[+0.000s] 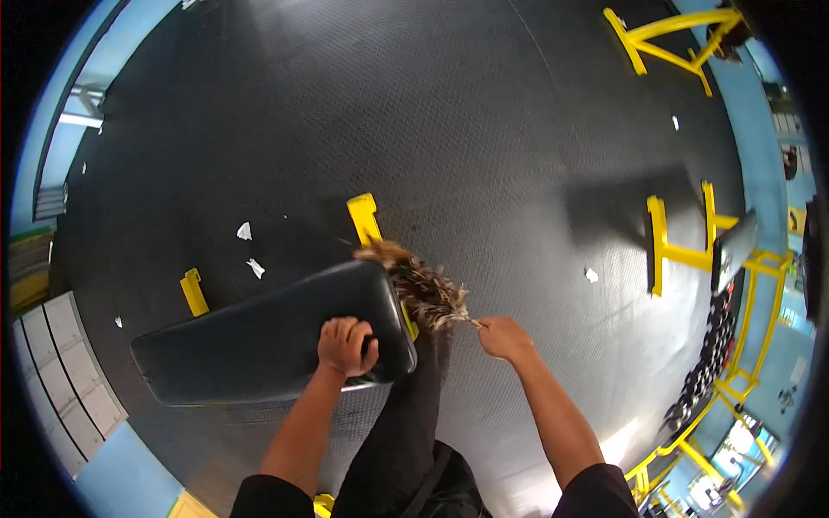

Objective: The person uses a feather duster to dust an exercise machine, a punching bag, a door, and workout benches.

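Observation:
My right hand [504,337] is closed around the thin handle of a brown feather duster [427,292]. The duster's feathers fan out to the left, beside the end of a black padded bench [268,332]; whether they touch its frame I cannot tell. On top of the pad, near its right end, rests my left hand [347,347]. Its fingers are curled, with something dark between them and the thumb that I cannot make out against the black pad. A yellow foot [363,217] of the bench frame shows beyond the pad, and the feathers partly hide the frame.
Scraps of white paper [256,268] lie on the black rubber floor [449,129]. Yellow-framed equipment [682,252] stands at the right, by a rack of dumbbells [710,350]. Another yellow stand [673,39] is at the upper right. White lockers [73,371] line the left.

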Action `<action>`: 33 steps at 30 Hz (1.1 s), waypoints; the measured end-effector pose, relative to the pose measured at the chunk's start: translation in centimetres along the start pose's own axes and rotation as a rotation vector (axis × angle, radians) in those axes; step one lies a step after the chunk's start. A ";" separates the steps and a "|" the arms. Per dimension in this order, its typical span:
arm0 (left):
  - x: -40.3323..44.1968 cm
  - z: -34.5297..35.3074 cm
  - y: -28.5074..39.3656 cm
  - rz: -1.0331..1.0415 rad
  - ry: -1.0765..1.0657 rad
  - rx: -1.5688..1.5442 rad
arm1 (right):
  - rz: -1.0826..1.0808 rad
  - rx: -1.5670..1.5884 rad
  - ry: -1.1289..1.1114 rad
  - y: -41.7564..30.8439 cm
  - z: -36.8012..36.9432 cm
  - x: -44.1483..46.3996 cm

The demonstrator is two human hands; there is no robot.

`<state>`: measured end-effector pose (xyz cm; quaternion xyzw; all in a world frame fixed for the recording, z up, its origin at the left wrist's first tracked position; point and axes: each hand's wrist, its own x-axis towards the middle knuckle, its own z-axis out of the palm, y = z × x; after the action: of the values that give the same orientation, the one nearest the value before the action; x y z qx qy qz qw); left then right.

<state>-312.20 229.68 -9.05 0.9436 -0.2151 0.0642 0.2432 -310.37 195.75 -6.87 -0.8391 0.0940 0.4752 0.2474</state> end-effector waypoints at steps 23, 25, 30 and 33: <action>2.7 -3.6 0.8 -1.046 0.037 0.119 | -0.329 -0.908 -0.145 -19.5 -18.4 25.2; 5.6 -5.2 -2.8 -1.516 0.183 0.140 | -0.347 -0.965 -0.222 -21.8 -19.4 25.7; 12.4 -8.1 -8.5 -2.036 -0.454 -0.344 | -0.386 -1.188 -0.699 -26.9 -13.4 25.8; 12.1 -7.8 -8.8 -2.056 -0.511 -0.487 | -0.549 -1.132 -1.048 -30.6 -8.7 26.4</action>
<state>-297.66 235.91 -3.27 0.5843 0.6267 -0.4127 0.3091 -277.84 219.69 -15.48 -0.4991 -0.4966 0.7038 -0.0943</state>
